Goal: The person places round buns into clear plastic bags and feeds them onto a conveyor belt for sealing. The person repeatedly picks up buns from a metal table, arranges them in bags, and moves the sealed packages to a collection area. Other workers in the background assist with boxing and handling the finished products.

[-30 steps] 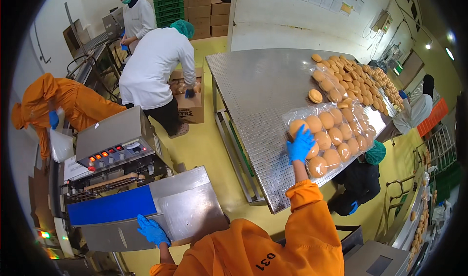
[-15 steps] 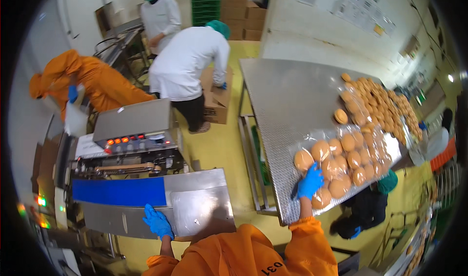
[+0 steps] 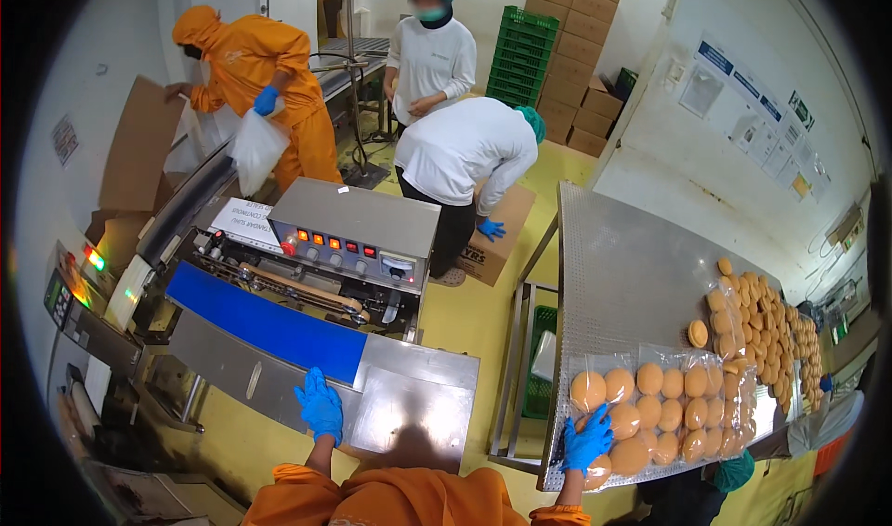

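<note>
My left hand (image 3: 321, 407), in a blue glove, lies with its fingers stretched out on the metal edge beside the blue conveyor belt (image 3: 269, 320) of the sealing machine (image 3: 353, 229). It holds nothing. At the right, my right hand (image 3: 587, 440), also gloved in blue, rests with fingers apart on the near left clear bag of round brown buns (image 3: 624, 421). More clear bags of buns (image 3: 696, 413) lie in a row to its right on the perforated metal table (image 3: 623, 275). A loose bun (image 3: 697, 333) sits behind them.
Loose buns (image 3: 764, 326) are heaped at the table's far right. Beyond the machine, a person in orange (image 3: 269, 80) holds a white plastic bag (image 3: 255, 151). Another person in white (image 3: 465, 159) bends over a carton (image 3: 497, 238); a third stands behind. Green crates (image 3: 522, 57) are stacked at the back.
The whole view has swung, so the scene sits differently. The person in orange has straightened and reaches toward a cardboard flap. My hands remain at the machine's edge and the bagged buns.
</note>
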`<state>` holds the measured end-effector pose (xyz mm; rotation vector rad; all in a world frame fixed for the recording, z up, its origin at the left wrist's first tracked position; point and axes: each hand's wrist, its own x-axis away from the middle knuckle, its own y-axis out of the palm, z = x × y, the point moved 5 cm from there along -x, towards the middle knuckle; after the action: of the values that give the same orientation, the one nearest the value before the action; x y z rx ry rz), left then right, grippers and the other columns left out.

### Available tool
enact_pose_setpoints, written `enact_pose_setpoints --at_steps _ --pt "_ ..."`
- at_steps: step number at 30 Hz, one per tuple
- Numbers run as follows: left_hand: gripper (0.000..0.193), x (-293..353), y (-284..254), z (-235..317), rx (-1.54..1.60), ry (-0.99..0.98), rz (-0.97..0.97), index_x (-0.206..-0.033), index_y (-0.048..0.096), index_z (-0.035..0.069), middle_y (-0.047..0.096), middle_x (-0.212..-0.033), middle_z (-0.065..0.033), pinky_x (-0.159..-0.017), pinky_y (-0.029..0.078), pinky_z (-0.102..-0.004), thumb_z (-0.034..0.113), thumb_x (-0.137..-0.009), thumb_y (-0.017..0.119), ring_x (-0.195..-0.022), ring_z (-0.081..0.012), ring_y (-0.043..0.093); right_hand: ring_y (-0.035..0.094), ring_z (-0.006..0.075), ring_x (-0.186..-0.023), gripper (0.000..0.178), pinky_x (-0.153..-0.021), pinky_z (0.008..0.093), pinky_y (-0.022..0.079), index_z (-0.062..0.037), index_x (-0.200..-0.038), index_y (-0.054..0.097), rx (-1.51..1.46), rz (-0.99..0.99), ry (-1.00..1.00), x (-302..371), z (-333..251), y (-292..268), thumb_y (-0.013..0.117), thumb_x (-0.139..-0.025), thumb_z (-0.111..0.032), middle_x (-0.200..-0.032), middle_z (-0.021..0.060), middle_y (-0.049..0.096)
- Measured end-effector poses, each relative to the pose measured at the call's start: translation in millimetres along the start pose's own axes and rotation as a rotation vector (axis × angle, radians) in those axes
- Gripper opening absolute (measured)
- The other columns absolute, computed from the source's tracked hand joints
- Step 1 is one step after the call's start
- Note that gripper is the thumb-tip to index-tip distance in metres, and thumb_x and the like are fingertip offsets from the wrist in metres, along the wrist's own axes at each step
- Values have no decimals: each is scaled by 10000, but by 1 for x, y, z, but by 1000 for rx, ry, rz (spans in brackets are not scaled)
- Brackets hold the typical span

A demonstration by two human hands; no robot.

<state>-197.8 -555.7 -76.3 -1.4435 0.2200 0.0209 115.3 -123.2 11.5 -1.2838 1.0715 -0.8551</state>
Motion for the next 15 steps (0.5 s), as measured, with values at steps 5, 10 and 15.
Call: enact_pose_setpoints --at_steps 5,10,15 --pt "557 0 -25 10 170 -105 -58 -1363 242 58 282 -1404 -55 -1089 120 -428 232 -856 396 -1291 -204 267 371 398 -1145 842 -967 507 278 -124 -1385 215 48 147 12 2 4 14 623 -718 -437 -1318 167 353" --pt "558 0 2 -3 61 -26 -3 -1363 233 44 274 -1407 -72 -1088 110 -429 241 -864 383 -1296 -207 258 351 406 -1177 836 -1004 486 247 -122 -1390 187 68 73 44 0 3 16 594 -740 -455 -1336 171 331" --pt "557 0 3 -3 63 -23 -20 -1361 236 34 266 -1411 -72 -1087 104 -433 246 -866 377 -1297 -208 256 358 395 -1178 849 -1001 481 255 -132 -1394 176 81 68 70 0 3 15 600 -734 -457 -1341 155 334"
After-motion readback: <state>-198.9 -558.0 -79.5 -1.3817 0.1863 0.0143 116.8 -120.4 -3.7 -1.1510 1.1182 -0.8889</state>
